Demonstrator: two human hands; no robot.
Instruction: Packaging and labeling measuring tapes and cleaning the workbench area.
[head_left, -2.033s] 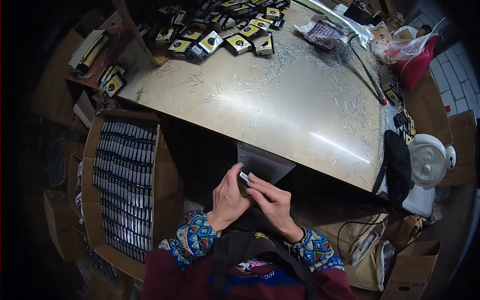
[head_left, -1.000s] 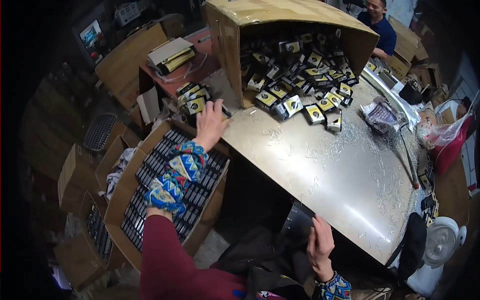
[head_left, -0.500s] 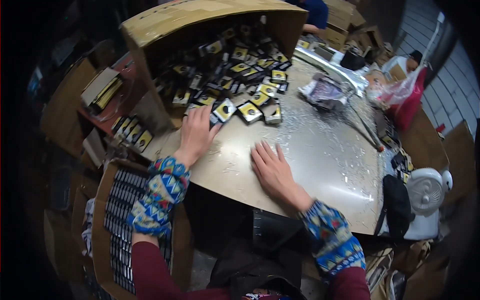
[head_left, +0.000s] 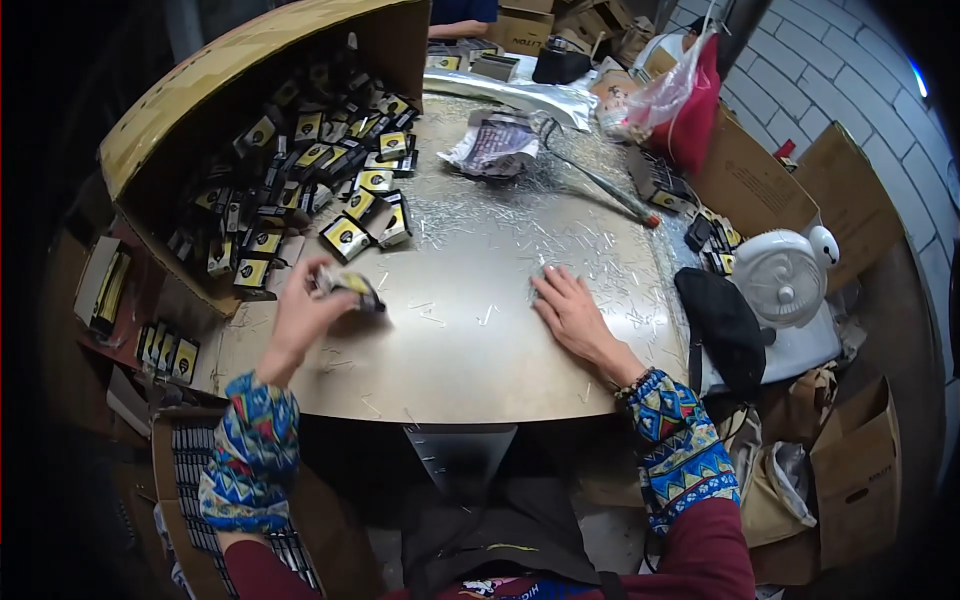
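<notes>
My left hand [head_left: 298, 318] is closed around a small black-and-yellow box [head_left: 358, 288], blurred by motion, just above the near left of the table [head_left: 470, 370]. Several more small boxes [head_left: 347, 238] of the same kind lie loose beyond it, spilling out of a large cardboard carton [head_left: 165, 245] tipped on its side. My right hand [head_left: 575, 318] rests palm down on the tabletop with its fingers stretched out, nothing in it. Thin clear slivers [head_left: 590, 235] are scattered around and beyond it. Patterned sleeve covers are on both forearms.
On the right stand a white fan [head_left: 785, 280] and a black pouch [head_left: 720, 325]. A crumpled wrapper [head_left: 495, 150] lies toward the back, near a long-handled tool [head_left: 610, 190]. Below left is a carton of packed rows [head_left: 195, 490]. Another person's arm [head_left: 460, 28] shows at the far edge.
My left hand has pulled back from the pile toward me, with a small box in its fingers. My right hand stays flat on the table. The view has swung to the right.
</notes>
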